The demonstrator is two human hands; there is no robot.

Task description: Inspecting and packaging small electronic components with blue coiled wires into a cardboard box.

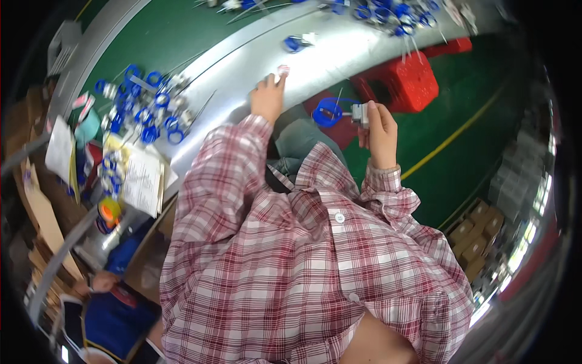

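My left hand (268, 99) lies palm down over the grey metal tabletop (242, 67), fingers stretched and slightly apart. One fingertip meets a small round red-and-white piece (283, 70); whether it is gripped I cannot tell. Off the table's near edge, my right hand (382, 130) pinches a small grey block-shaped part (360, 114) between thumb and fingers. From that part a looped blue cable (327, 113) hangs out to the left. A similar blue-and-grey piece (294, 43) rests alone on the table, beyond my left hand.
Heaps of blue-ringed cable parts lie at the left (145, 106) and far right (394, 15) of the table. A red plastic stool (412, 82) stands on the green floor beyond my right hand. Papers (142, 182), an orange tape roll (110, 210) and another person (118, 315) are at left.
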